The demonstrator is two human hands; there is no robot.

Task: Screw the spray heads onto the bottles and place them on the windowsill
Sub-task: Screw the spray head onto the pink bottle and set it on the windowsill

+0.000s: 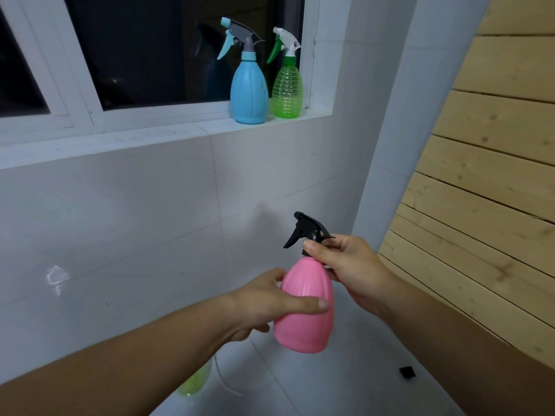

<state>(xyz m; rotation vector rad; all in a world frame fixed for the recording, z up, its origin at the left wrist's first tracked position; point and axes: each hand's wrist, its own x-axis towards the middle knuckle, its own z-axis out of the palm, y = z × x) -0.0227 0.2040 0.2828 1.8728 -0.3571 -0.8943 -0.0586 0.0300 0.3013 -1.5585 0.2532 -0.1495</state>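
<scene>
I hold a pink bottle [306,313] upright in front of the white tiled wall. My left hand [264,301] wraps around its body from the left. My right hand [351,265] pinches the collar of the black spray head [306,229] that sits on the bottle's neck, nozzle pointing left. On the windowsill [168,130], at its right end, stand a blue bottle [249,91] with a grey and blue spray head and a clear green bottle [286,91] with a white and green spray head, side by side.
Below my left forearm a yellow-green bottle [195,382] and a thin white tube [228,382] lie on the white floor. A small black piece [407,372] lies on the floor to the right. A wooden slatted panel [480,205] fills the right side.
</scene>
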